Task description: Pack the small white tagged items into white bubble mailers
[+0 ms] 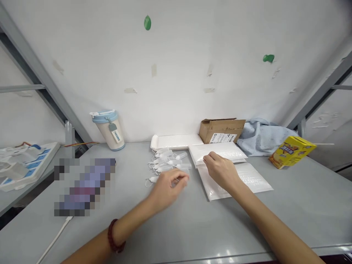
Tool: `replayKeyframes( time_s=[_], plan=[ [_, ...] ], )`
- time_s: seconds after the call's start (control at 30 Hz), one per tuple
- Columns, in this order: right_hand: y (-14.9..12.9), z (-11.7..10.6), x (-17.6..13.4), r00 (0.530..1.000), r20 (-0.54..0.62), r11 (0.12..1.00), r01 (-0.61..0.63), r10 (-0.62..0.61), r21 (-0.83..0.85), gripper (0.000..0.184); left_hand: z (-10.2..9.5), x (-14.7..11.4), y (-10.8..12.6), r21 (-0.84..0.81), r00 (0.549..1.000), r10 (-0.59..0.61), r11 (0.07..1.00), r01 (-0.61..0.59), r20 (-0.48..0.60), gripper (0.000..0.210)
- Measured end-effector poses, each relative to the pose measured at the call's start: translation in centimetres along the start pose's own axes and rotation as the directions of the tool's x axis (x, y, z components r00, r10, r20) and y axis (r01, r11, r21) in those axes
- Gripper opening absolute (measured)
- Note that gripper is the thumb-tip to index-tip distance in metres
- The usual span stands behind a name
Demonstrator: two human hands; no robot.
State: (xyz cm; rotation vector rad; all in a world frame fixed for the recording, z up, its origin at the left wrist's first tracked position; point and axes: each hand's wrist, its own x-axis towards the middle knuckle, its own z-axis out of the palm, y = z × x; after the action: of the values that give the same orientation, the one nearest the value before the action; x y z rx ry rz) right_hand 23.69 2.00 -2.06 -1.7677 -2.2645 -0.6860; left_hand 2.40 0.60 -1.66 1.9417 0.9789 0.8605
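Note:
My left hand [170, 189] hovers over the table just in front of a cluster of small translucent white tubes [165, 161] with thin string loops. Its fingers are loosely curled, thumb a little apart, and I see nothing between them. My right hand [221, 170] is closed at the left part of a white bubble mailer [231, 150], fingertips pinched on its near edge. Beneath that one lies another white bubble mailer [253, 178], flat on the grey table [192, 227]. One tube [154, 179] lies nearest my left hand, partly behind it.
Along the wall stand a tumbler [110, 132], a stack of white mailers [178, 141] and an open cardboard box [222, 130]. To the right are a light-blue cloth [264, 135] and a yellow box [291, 152]. A pixelated object [88, 187] with a cable [55, 238] lies left.

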Motion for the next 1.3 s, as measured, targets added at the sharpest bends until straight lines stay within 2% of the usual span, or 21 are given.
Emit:
replayKeyframes(
  time_s=[0.07, 0.13, 0.17, 0.23, 0.3, 0.5, 0.8, 0.97, 1.1, 1.23, 1.3],
  plan=[
    [0.2, 0.1, 0.0, 0.999, -0.048, 1.000, -0.007, 0.008, 0.016, 0.021, -1.6, 1.6, -0.4, 0.203, 0.983, 0.136, 0.973, -0.110, -0.120, 0.018],
    [0.4, 0.3, 0.0, 0.996, -0.090, 0.999, -0.009, 0.012, 0.031, 0.021, -3.4, 3.5, -1.0, 0.364, 0.958, 0.214, 0.922, -0.133, -0.192, 0.018],
    [0.4, 0.4, 0.0, 0.994, -0.108, 0.999, -0.008, 0.012, 0.039, 0.021, -4.3, 4.5, -1.5, 0.454, 0.955, 0.225, 0.883, -0.115, -0.195, 0.018],
    [0.5, 0.7, 0.1, 0.990, -0.139, 0.999, 0.000, 0.008, 0.053, 0.021, -6.0, 6.5, -2.4, 0.652, 0.966, 0.230, 0.751, -0.100, -0.117, 0.024],
    [0.5, 0.9, 0.1, 0.986, -0.165, 0.998, 0.007, 0.004, 0.067, 0.022, -7.4, 8.3, -3.5, 0.718, 0.978, 0.204, 0.688, -0.105, -0.052, 0.026],
    [0.5, 1.4, 0.1, 0.978, -0.209, 0.995, 0.022, -0.002, 0.094, 0.022, -9.9, 11.6, -5.8, 0.760, 0.996, 0.066, 0.644, -0.082, 0.052, 0.016],
    [0.7, 1.2, 0.1, 0.976, -0.219, 0.994, 0.029, -0.004, 0.110, 0.022, -10.1, 12.0, -6.0, 0.745, 0.993, 0.030, 0.659, -0.103, 0.111, 0.021],
    [0.7, 1.0, 0.1, 0.974, -0.225, 0.992, 0.036, -0.008, 0.121, 0.023, -9.7, 11.7, -6.4, 0.773, 0.992, 0.107, 0.622, -0.123, 0.072, 0.020],
    [0.7, 1.1, 0.0, 0.970, -0.244, 0.990, 0.051, -0.018, 0.132, 0.023, -10.7, 11.7, -6.2, 0.806, 0.982, 0.191, 0.580, -0.117, 0.005, 0.018],
    [0.8, 1.3, 0.2, 0.956, -0.291, 0.985, 0.080, -0.032, 0.153, 0.019, -12.0, 11.1, -5.2, 0.831, 0.962, 0.267, 0.547, -0.100, -0.060, 0.017],
    [0.7, 1.1, 0.3, 0.941, -0.336, 0.982, 0.091, -0.031, 0.165, 0.016, -11.6, 9.7, -4.3, 0.851, 0.941, 0.333, 0.510, -0.124, -0.062, 0.017]
  ],
)
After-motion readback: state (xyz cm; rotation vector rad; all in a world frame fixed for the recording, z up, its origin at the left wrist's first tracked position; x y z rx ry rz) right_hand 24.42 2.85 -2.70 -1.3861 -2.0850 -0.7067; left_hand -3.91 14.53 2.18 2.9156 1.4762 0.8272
